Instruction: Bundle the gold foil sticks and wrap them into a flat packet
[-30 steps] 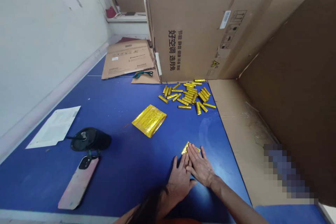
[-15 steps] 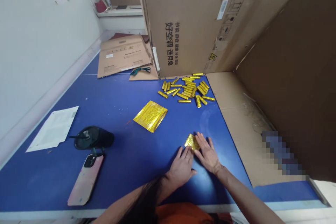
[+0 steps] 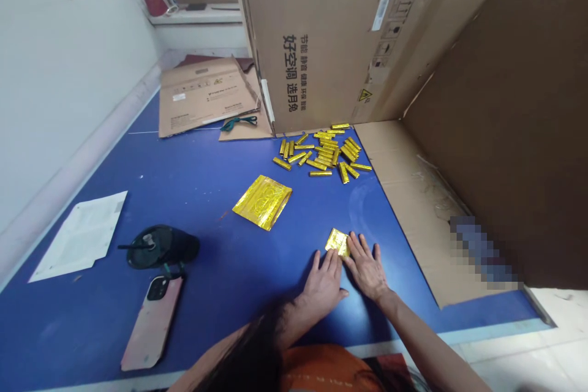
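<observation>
A small square of gold foil (image 3: 337, 240) lies flat on the blue table (image 3: 220, 294). My left hand (image 3: 322, 278) rests on its near edge with the fingers stretched out. On the foil's right side lies my right hand (image 3: 367, 266), flat, with its fingers spread. The fingers hide part of the foil. Left of the hands is a larger stack of gold foil sheets (image 3: 263, 202). Farther back, several thin gold foil rolls (image 3: 327, 150) are strewn in a loose heap.
A large cardboard box (image 3: 331, 43) stands behind the rolls, with a cardboard flap (image 3: 399, 196) along the right. At the left are a dark cup with a straw (image 3: 174, 246), a phone (image 3: 151, 324) and a paper sheet (image 3: 80, 236). Flattened cardboard (image 3: 206, 95) lies at the back.
The view has shifted slightly. Both hands stay flat on the small foil, sitting a little nearer its near and right edges, so more of it shows.
</observation>
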Motion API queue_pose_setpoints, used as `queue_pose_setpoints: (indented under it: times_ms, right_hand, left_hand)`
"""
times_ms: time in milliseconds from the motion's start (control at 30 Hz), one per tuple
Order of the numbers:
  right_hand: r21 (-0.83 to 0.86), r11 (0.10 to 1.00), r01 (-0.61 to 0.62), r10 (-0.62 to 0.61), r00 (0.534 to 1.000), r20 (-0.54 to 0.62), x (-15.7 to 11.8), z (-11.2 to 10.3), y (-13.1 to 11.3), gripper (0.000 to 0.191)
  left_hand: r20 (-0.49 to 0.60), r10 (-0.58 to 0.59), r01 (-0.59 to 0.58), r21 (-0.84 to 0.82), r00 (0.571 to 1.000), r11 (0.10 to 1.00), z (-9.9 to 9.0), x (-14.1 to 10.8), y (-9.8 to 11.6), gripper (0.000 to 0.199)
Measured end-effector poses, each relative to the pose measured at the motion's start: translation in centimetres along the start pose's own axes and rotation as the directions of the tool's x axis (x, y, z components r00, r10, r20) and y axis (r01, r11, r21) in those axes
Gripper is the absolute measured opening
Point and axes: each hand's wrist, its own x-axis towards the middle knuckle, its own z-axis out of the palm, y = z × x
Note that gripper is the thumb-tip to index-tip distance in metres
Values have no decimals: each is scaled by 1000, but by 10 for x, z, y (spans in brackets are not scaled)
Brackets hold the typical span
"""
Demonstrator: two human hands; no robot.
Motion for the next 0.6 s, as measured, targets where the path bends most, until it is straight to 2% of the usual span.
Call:
queue_pose_setpoints:
  times_ms: [100,267,467,533,600]
  right_hand:
    - [-23,990,-136,136,991,-10,4,1,-5,53]
    - [-43,972,-230,230,973,-5,10,3,-4,52]
    - [37,866,-498,499,867,-20,29,-10,0,59]
    - [52,876,-479,481,876,-26,32,-14,-5,65]
    - [36,925,-379,380,924,-36,33,-14,-11,71]
  left_hand:
    - [-7,0,0,-10,1000,1000,2,-1,0,72]
    - [-12,-8,8,-6,1000,1000,5,-1,0,72]
    - [-21,6,-6,11,1000,1000,4,-1,0,73]
    - [-31,3,-2,10,1000,1000,4,-1,0,73]
    - [-38,-3,4,12,999,1000,4,-1,1,73]
